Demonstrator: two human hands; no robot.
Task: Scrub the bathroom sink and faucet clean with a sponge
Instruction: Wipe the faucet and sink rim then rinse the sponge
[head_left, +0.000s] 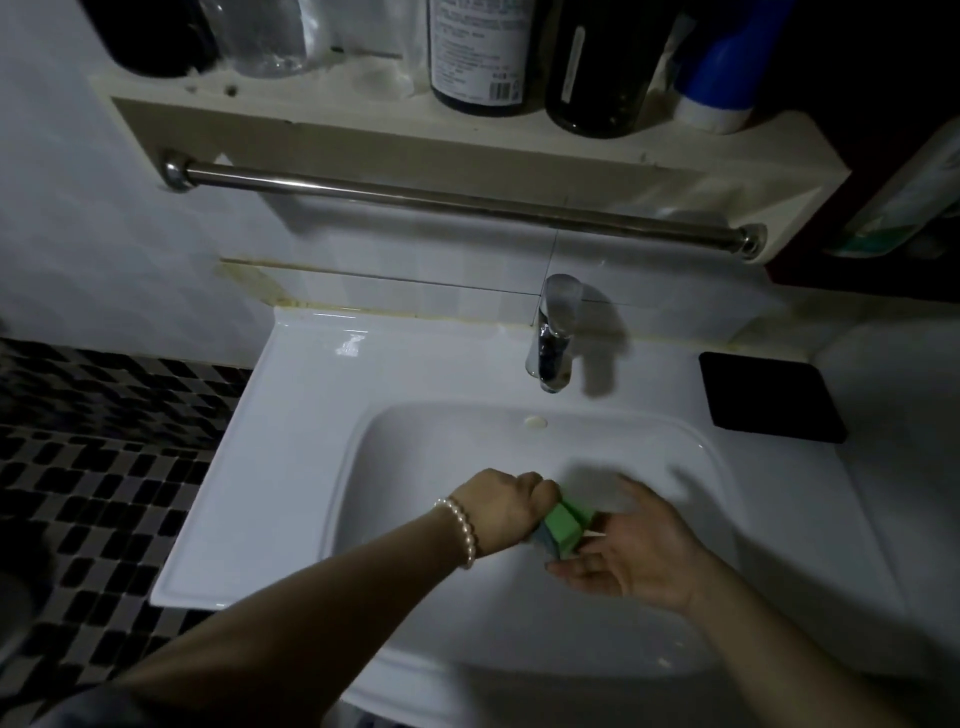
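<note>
Over the sink (291, 467) basin, near its front edge, the left hand (506, 506) grips one end of the green sponge (563, 527). The right hand (639, 551), fingers spread, seems to touch the sponge's other end, though blur obscures contact.

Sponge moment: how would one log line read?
left hand: grips sponge | right hand: open beside sponge | place: over sink | faucet: untouched

Dim light is cast on pale glossy wall tiles (130, 218). A cream shelf (467, 140) loaded with dark bottles (597, 67) is mounted above a steel towel rail (457, 200). Black-and-grey mosaic floor (104, 467) is seen at left.
</note>
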